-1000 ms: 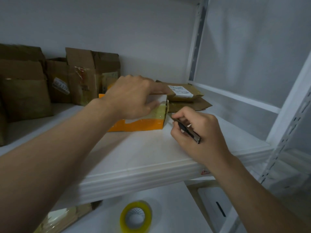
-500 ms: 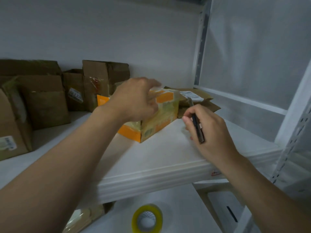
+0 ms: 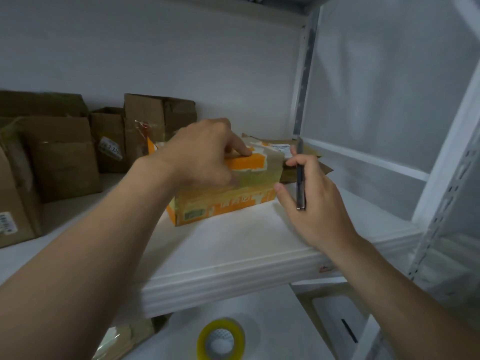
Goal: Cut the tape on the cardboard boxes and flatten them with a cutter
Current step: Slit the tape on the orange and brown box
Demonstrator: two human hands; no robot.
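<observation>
Turned over since a second ago and set flat again, long printed side now toward the camera: box (image 3: 226,201), orange, mid-shelf (image 3: 233,245), near the front edge. Swung upright in the same span: cutter (image 3: 300,175), earlier aimed at the box end, now tip up and clear of the cardboard. Wrapped over the right end of the box: band of brownish tape (image 3: 262,175), apparently uncut. On top of the box: left hand (image 3: 205,152), fingers bent and grasping it, index tip pressed on the orange top, thumb down the near face. At the right end: right hand (image 3: 311,203), fingers closed round the cutter, thumb tip touching the lower right corner of the box; blade out or in, impossible to tell. Step in hand, by judgement: repositioning to expose a taped seam, no cutting yet. Next move, likely: cutter tipped down to the tape band and drawn along the seam under light pressure, away from the left fingers, box pinned firmly against sliding. Behind the box, touching or just beside: flattened cardboard (image 3: 326,168) with a white label. Far left of the shelf: upright brown boxes (image 3: 62,157), probably still to do. On the lower level, well apart: yellow tape roll (image 3: 220,339).
</observation>
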